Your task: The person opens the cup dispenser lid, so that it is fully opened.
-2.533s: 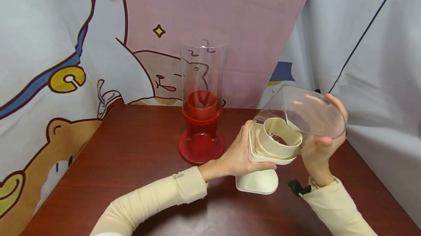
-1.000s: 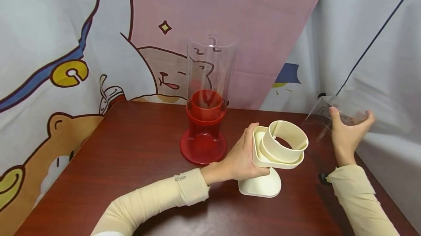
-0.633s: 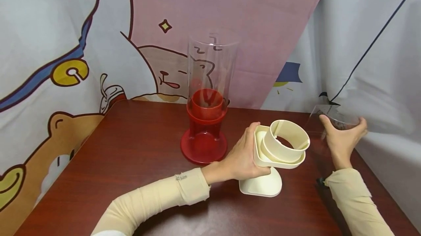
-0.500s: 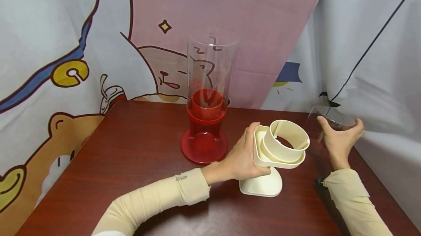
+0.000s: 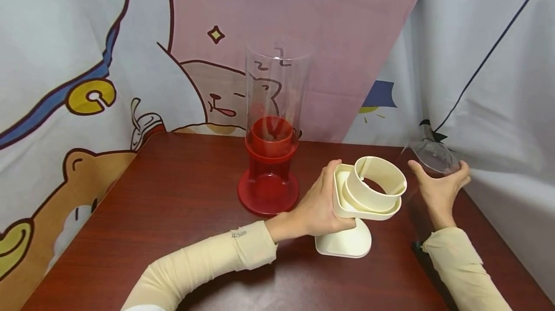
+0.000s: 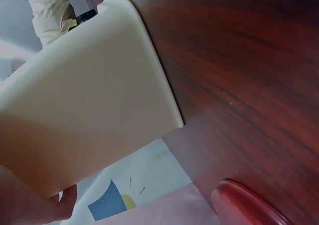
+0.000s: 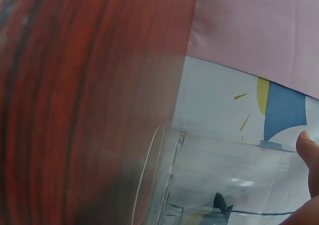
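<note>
My left hand [image 5: 318,205] grips the cream plastic dispenser stand [image 5: 377,207] by its upper tray, from the left. A round collar [image 5: 368,193] rises open from the tray, and a flat foot [image 5: 344,241] shows below. In the left wrist view, the smooth cream stand [image 6: 94,90] fills much of the frame, its straight lower edge at the tabletop. At the right, my right hand [image 5: 440,195] holds a clear plastic container [image 5: 433,157], thumb on one side and fingers on the other. The right wrist view shows this transparent container [image 7: 224,180] with its rim right at the table.
A red stand [image 5: 269,195] bearing a tall clear cylinder [image 5: 277,89] is upright on the dark wooden table [image 5: 182,195], left of the cream stand. Printed cloth [image 5: 338,36] hangs behind the table, with white cloth [image 5: 498,109] at the right.
My right hand has taken the clear container off the cream stand's collar, carried it right, and lowered it by the table's right side. The left hand keeps its grip, almost unmoved.
</note>
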`<action>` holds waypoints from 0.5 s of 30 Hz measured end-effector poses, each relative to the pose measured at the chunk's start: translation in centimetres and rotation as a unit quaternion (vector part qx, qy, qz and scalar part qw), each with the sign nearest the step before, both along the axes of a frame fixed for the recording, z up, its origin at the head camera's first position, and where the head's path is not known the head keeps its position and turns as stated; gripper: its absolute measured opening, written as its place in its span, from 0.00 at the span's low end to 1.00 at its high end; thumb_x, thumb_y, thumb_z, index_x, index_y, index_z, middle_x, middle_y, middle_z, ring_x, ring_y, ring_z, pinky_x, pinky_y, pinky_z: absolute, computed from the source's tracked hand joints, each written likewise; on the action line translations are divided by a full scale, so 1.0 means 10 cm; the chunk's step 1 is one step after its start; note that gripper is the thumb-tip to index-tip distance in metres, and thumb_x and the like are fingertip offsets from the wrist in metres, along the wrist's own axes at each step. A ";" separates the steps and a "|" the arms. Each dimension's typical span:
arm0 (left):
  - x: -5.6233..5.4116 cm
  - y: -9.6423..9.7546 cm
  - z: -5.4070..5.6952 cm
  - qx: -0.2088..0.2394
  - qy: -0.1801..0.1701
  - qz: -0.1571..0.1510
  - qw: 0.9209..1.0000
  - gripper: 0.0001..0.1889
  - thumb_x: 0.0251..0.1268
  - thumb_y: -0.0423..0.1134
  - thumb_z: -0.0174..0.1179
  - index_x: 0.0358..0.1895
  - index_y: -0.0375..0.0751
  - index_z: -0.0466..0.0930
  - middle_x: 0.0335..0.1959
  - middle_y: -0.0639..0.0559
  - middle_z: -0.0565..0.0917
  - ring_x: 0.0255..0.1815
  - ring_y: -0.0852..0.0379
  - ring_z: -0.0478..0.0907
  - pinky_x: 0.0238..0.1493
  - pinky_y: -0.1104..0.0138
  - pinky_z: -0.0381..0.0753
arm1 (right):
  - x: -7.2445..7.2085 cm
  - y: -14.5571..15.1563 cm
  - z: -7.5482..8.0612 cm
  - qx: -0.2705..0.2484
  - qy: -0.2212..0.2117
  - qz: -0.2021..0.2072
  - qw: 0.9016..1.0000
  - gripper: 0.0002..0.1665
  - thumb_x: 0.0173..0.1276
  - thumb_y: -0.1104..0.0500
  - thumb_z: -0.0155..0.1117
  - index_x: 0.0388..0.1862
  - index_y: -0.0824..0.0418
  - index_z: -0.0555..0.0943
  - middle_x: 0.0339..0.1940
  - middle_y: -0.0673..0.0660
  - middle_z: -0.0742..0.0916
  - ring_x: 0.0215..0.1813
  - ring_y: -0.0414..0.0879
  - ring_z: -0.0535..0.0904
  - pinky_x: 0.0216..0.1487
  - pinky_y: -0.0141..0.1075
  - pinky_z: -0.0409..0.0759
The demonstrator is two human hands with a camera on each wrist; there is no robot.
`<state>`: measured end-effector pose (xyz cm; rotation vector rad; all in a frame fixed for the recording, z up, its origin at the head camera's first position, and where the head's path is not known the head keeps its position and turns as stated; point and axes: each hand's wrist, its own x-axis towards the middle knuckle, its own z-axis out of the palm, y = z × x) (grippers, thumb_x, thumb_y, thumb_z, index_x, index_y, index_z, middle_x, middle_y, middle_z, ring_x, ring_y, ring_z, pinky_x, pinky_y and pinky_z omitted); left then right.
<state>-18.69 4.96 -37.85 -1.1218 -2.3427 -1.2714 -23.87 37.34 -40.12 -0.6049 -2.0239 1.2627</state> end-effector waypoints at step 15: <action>0.02 -0.03 0.03 -0.004 -0.006 0.003 1.000 0.63 0.38 0.49 0.79 0.76 0.45 0.42 0.64 0.50 0.68 0.60 0.58 0.71 0.62 0.71 0.73 | 0.40 -0.73 0.48 0.059 0.336 0.184 0.922 0.19 0.72 0.63 0.55 0.58 0.73 0.73 0.59 0.53 0.78 0.65 0.47 0.71 0.68 0.30 0.65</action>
